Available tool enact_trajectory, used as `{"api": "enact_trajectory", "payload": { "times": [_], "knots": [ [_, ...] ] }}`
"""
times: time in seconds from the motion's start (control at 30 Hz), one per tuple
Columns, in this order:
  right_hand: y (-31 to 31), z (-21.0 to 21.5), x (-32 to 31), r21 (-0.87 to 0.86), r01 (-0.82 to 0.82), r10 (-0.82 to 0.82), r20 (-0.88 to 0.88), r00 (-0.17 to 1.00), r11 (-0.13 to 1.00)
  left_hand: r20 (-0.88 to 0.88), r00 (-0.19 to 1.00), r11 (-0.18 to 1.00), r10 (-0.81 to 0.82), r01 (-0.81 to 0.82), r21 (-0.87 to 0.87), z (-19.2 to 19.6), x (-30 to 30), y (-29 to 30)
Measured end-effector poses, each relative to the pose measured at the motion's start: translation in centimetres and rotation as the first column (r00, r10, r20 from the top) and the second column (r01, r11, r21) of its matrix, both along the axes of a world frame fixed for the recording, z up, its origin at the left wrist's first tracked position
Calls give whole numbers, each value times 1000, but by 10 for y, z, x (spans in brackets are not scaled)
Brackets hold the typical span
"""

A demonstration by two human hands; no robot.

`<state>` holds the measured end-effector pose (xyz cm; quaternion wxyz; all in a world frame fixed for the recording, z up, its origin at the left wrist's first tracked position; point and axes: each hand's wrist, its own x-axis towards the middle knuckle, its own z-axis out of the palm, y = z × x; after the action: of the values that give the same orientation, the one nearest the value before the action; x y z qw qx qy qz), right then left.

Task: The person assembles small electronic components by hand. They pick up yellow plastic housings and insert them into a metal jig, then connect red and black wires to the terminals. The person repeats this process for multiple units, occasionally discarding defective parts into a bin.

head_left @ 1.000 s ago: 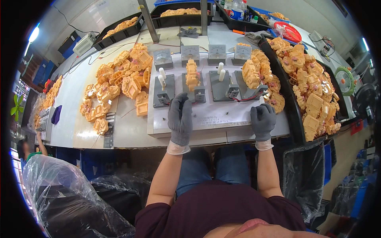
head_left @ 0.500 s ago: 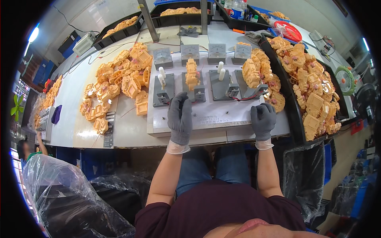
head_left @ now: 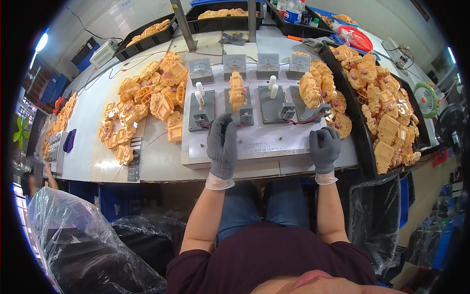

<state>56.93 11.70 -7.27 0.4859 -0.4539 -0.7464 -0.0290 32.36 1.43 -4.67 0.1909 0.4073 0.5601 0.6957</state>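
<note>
My left hand (head_left: pixel 223 144) lies flat and released on the white test board (head_left: pixel 267 142), fingers pointing at the 2nd of 4 grey fixtures, where 1 orange plastic part (head_left: pixel 237 91) already sits clamped in the fixture (head_left: pixel 238 105). My right hand (head_left: pixel 324 148) is loosely curled on the board's right end, grasping nothing. The other 3 fixtures look unloaded, so I judge the work barely begun: a big heap of orange parts (head_left: pixel 147 105) waits on the tabletop (head_left: pixel 93 127) to my left, and a long black tray (head_left: pixel 362 132) on my right holds more. A small white label with dark print sits on the board between my hands. 4 grey square meters (head_left: pixel 235 63) stand behind the fixtures.
</note>
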Motion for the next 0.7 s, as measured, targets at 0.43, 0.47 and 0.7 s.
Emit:
{"api": "enact_trajectory", "payload": {
  "times": [0.43,0.47,0.7],
  "knots": [
    [0,1,-1,-7,-1,1,-3,1000,1000,14,1000,1000,16,-16,24,-5,0,2],
    [0,0,-1,-6,0,0,-4,1000,1000,15,1000,1000,12,-12,16,-5,0,2],
    [-2,2,0,-17,-28,27,-6,1000,999,-26,999,1000,27,-27,12,-9,-3,3]
  ]
}}
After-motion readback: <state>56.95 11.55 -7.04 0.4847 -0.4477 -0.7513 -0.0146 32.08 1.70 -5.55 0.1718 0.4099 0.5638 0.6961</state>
